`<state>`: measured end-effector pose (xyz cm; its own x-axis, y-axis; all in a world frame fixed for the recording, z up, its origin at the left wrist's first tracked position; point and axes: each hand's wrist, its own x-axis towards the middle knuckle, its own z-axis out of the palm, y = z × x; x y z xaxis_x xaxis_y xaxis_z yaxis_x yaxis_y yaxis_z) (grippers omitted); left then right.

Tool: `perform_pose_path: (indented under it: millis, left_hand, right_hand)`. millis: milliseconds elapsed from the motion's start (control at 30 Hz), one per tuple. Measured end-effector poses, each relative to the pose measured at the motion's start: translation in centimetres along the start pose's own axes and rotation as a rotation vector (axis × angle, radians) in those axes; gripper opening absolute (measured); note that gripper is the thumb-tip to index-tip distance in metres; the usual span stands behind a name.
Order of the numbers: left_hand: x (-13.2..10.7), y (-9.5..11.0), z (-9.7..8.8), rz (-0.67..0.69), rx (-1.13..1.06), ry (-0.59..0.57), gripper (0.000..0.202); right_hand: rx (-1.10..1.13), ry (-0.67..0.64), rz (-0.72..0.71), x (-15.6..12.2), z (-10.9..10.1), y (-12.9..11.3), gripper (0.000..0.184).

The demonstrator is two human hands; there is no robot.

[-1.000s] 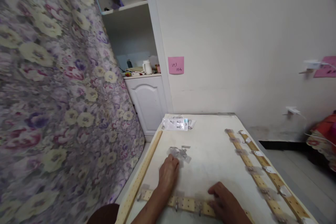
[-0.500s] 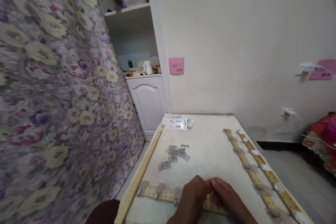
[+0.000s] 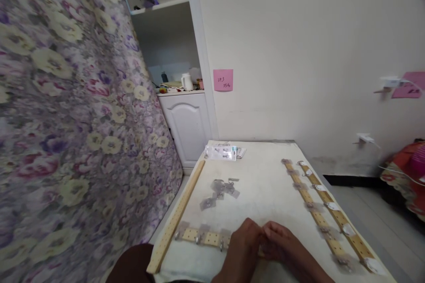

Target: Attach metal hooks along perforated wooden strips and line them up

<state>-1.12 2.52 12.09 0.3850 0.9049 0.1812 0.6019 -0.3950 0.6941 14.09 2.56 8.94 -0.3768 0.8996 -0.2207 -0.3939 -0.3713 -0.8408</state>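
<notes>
My left hand (image 3: 246, 241) and my right hand (image 3: 282, 243) meet over the near part of the table, fingertips pinched together. Whatever lies between their fingers is hidden. Beneath and beside them runs a light wooden strip with holes (image 3: 191, 234), partly covered by my hands. Along its visible left part sit several shiny metal pieces (image 3: 198, 239), each with a small clear plastic packet. Farther up the table lies a loose cluster of clear packets (image 3: 219, 188) with small metal parts inside.
A long bare wooden strip (image 3: 177, 216) lies along the table's left edge. Two strips on the right, one outer (image 3: 338, 217) and one inner (image 3: 319, 219), carry metal pieces and tags or packets. A clear package (image 3: 221, 152) rests at the back, by the wall (image 3: 282, 53).
My hands stay together in nearly the same place, with the fingers closer over the strip. The view has tilted slightly, so the table appears a little higher.
</notes>
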Motion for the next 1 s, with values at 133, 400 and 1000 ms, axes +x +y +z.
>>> perform_pose_path:
  millis: [133,400,1000]
  left_hand:
    - [0.1,0.2,-0.6,-0.041,-0.153,0.115,0.016]
    - [0.0,-0.1,1.4,-0.302,-0.611,0.191,0.023]
    - [-0.6,-1.1,5.7,-0.482,-0.915,0.057,0.036]
  right_hand:
    - [-0.028,-0.009,-0.065,0.3,-0.6,0.4,0.034]
    - [-0.221,0.276,-0.288,0.3,-3.1,-0.4,0.054]
    - [-0.675,0.346,-0.362,-1.4,-1.2,0.4,0.03]
